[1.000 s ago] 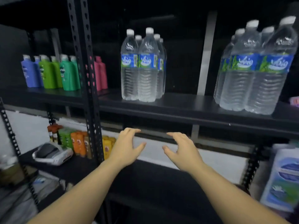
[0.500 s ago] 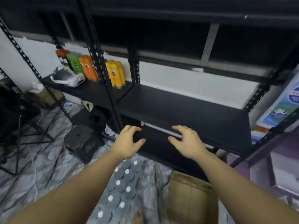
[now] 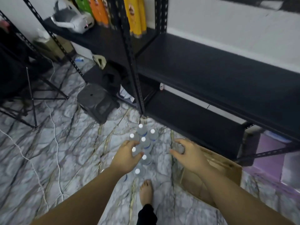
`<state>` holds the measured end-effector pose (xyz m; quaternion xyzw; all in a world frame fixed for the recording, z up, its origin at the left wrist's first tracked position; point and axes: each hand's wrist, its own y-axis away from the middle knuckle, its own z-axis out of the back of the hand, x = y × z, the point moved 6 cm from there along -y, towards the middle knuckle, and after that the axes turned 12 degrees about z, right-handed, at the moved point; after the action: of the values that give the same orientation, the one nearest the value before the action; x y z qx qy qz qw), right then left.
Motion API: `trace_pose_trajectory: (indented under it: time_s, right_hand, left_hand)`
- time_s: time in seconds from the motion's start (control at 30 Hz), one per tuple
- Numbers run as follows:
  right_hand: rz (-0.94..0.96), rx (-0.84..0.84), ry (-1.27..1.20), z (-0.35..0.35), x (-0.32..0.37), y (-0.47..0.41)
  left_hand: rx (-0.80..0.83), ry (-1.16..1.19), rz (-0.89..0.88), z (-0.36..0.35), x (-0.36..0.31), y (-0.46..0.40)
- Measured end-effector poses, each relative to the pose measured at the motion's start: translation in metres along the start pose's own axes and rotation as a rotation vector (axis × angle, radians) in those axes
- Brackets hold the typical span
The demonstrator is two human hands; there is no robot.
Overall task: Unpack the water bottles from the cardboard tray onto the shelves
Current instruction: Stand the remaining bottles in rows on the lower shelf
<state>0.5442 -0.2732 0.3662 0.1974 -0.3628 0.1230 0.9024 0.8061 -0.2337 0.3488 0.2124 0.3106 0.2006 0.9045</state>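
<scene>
The black shelves (image 3: 219,65) stand at the back. The cardboard tray (image 3: 224,166) sits on the floor under the right hand (image 3: 188,155). The water bottles (image 3: 142,143) stand upright, caps up, right below the left hand (image 3: 128,156), which is nearer. Both hands are open and hold nothing.

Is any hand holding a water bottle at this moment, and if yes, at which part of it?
Nothing is held. The left hand hovers spread above the capped water bottles on the floor, and the right hand reaches down beside them, holding nothing.
</scene>
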Motion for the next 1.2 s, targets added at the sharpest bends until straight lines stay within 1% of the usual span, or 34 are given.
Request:
trace_pose_trajectory:
  time_s: [0.1,0.23,0.43,0.53,0.6,0.7,0.77,0.9,1.0,1.1,1.2]
  right_hand:
    - [-0.03,0.059,-0.001,-0.045,-0.024,-0.042]
    - [-0.063,0.088,0.014,-0.098,-0.059,-0.11]
    - [-0.111,0.064,0.034,-0.176,-0.125,-0.225]
    - [-0.115,0.063,0.07,-0.212,-0.151,-0.274]
    - [-0.11,0.09,0.095,-0.235,-0.166,-0.297]
    - [-0.122,0.142,0.149,-0.259,-0.181,-0.316]
    - [-0.128,0.127,0.192,-0.265,-0.188,-0.324]
    - [-0.148,0.136,0.283,-0.271,-0.198,-0.34]
    - [-0.109,0.152,0.355,-0.271,-0.198,-0.34]
    - [-0.092,0.125,0.334,-0.267,-0.199,-0.326]
    - [-0.106,0.06,0.261,-0.251,-0.197,-0.305]
  left_hand:
    - [0.034,0.025,0.087,-0.03,0.04,-0.046]
    - [0.065,0.031,0.135,-0.068,0.074,-0.123]
    - [0.089,-0.009,0.125,-0.127,0.107,-0.244]
    - [0.122,-0.098,0.101,-0.157,0.122,-0.29]
    - [0.176,-0.148,0.088,-0.176,0.127,-0.31]
    - [0.251,-0.215,0.076,-0.2,0.13,-0.326]
    - [0.27,-0.267,0.05,-0.211,0.128,-0.332]
    - [0.246,-0.341,0.036,-0.22,0.122,-0.351]
    - [0.221,-0.376,0.02,-0.219,0.115,-0.357]
    - [0.2,-0.381,-0.028,-0.213,0.112,-0.353]
    - [0.178,-0.367,-0.095,-0.201,0.103,-0.342]
